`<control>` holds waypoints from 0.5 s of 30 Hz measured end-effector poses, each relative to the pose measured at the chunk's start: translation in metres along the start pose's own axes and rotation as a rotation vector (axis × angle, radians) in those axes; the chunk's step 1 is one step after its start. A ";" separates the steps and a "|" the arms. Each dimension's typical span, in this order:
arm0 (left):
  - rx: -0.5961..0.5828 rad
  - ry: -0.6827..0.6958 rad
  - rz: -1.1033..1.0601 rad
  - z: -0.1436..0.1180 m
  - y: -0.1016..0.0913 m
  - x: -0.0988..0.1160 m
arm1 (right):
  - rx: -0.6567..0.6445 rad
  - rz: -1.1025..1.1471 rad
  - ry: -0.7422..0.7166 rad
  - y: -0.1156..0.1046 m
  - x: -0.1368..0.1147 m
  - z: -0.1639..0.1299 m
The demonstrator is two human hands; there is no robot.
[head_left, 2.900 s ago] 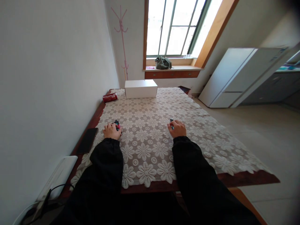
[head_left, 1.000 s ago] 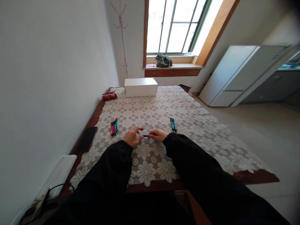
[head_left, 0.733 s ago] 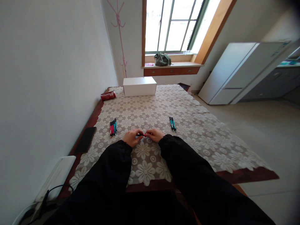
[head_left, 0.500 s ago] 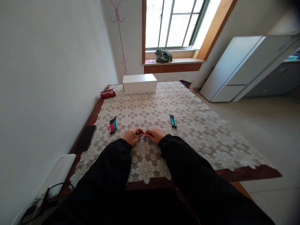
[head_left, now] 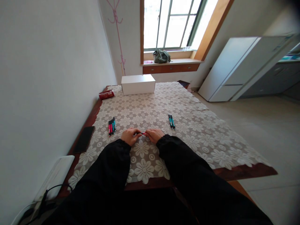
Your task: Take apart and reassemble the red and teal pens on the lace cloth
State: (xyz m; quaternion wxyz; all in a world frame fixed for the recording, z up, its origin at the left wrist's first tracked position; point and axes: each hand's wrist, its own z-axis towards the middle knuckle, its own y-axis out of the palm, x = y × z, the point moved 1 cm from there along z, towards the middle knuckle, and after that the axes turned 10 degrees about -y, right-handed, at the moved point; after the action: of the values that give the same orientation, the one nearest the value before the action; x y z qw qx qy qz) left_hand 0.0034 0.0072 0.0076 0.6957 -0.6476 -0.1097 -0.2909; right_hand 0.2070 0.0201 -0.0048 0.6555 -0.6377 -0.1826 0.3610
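red and black, the small pen (head_left: 141, 133) lies crosswise between the two hands, its long axis going from left to right, just above the lace tablecloth (head_left: 199, 131). the left hand (head_left: 128, 136) pinches the dark end with the fingertips pressed together, and the right hand (head_left: 152, 135) pinches the red end in the same way. both hands are equally near to the pen, because each one holds one end, and they almost touch each other at the middle of the table's near part. to the left, near the left hand, a group of pens (head_left: 111, 126) lies with the long axes pointing away from the person. to the right, near the right hand, two teal pens (head_left: 171, 120) lie the same way. a white box (head_left: 138, 84) stands far behind, and a black phone (head_left: 83, 143) lies at the table's left edge.
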 end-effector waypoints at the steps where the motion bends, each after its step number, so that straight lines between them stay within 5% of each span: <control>1: -0.002 -0.001 0.008 0.000 0.000 0.000 | -0.005 -0.009 -0.005 0.001 0.000 0.000; 15: -0.048 0.046 0.064 0.000 0.000 0.002 | 0.007 -0.065 -0.114 0.005 -0.001 0.003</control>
State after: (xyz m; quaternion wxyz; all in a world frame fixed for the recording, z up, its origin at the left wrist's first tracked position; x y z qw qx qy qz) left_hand 0.0049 0.0068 0.0090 0.6912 -0.6604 -0.0660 -0.2860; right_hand 0.2032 0.0209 -0.0092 0.6577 -0.6076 -0.2390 0.3757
